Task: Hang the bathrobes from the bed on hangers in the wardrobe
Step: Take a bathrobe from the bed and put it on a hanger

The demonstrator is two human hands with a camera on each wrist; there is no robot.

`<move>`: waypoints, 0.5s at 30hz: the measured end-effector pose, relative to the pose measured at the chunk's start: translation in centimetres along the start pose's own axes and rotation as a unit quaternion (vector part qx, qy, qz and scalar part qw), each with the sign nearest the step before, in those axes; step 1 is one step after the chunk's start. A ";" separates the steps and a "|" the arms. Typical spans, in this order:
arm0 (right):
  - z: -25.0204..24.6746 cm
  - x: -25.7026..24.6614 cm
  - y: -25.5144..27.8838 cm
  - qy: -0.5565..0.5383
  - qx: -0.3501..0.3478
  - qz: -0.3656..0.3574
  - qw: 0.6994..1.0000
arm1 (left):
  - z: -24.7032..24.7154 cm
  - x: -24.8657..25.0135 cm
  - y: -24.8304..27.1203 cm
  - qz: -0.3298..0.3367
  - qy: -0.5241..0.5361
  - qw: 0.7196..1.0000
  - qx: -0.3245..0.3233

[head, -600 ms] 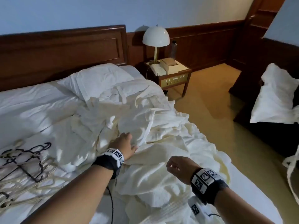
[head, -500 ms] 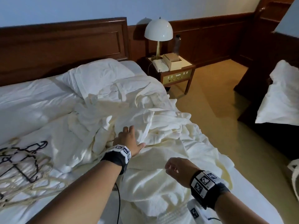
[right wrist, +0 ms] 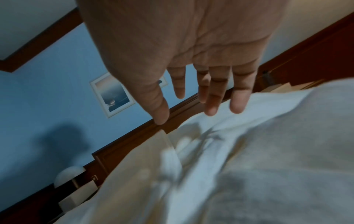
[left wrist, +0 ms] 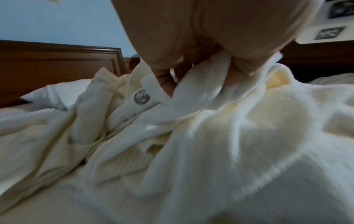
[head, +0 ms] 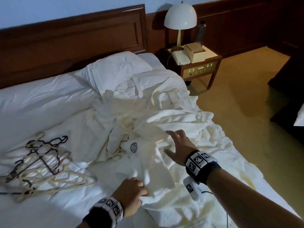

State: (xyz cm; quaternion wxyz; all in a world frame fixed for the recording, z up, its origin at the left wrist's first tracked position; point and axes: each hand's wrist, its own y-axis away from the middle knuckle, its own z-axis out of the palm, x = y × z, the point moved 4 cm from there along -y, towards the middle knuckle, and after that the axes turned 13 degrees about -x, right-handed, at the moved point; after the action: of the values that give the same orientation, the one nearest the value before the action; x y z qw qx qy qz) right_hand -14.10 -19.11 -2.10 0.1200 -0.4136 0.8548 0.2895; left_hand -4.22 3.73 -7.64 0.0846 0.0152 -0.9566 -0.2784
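Note:
A heap of cream-white bathrobes (head: 156,116) lies crumpled across the bed (head: 41,102). The nearest bathrobe (head: 148,162) shows a round dark emblem (head: 134,147), also in the left wrist view as the emblem (left wrist: 142,97). My left hand (head: 134,189) grips a fold of this bathrobe (left wrist: 201,94) near the bed's front, fingers curled into the cloth. My right hand (head: 177,145) hovers over the robe to the right of the emblem, fingers (right wrist: 237,97) straight and spread, holding nothing. A tangle of cream and black hangers (head: 41,163) lies on the sheet at the left.
A white pillow (head: 115,69) leans by the dark wooden headboard (head: 65,43). To the right stands a bedside table (head: 197,66) with a dome lamp (head: 180,15) and telephone (head: 181,57). Tan carpet (head: 246,112) runs along the bed's right side. Dark furniture stands at the far right.
My left hand has drawn back toward me and taken hold of a robe fold. My right hand has opened and reached forward over the robe. The emblem now shows.

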 end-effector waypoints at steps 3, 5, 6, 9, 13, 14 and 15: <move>2.7 -1.0 -2.5 0.068 -0.045 0.074 0.994 | 4.6 -1.2 3.6 -0.023 0.022 0.999 0.012; 3.6 -0.6 -3.7 0.069 -0.059 0.087 0.992 | 6.3 -1.6 5.6 -0.025 0.053 0.998 -0.001; 3.5 -0.4 -4.0 0.067 -0.066 0.084 0.992 | 6.7 -1.9 6.5 -0.034 0.073 0.997 0.001; 3.1 0.3 -4.1 0.090 -0.077 0.071 0.990 | 6.7 -3.1 9.1 -0.062 0.147 0.986 0.046; 2.2 0.7 -3.8 0.097 -0.043 0.055 0.993 | 6.1 -3.3 10.8 -0.113 0.220 0.969 0.025; 1.5 1.1 -4.0 0.093 -0.027 0.062 0.993 | 5.8 -3.0 11.0 -0.116 0.216 0.969 0.011; 0.7 1.6 -4.4 0.080 -0.015 0.073 0.994 | 5.6 -2.8 11.1 -0.120 0.207 0.971 0.001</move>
State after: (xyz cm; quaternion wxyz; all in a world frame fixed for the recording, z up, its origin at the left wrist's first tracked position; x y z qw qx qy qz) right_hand -11.76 -21.83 -5.13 0.0232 -0.3739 0.8852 0.2759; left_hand -2.21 16.31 -6.81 0.2464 0.1875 -0.9097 -0.2768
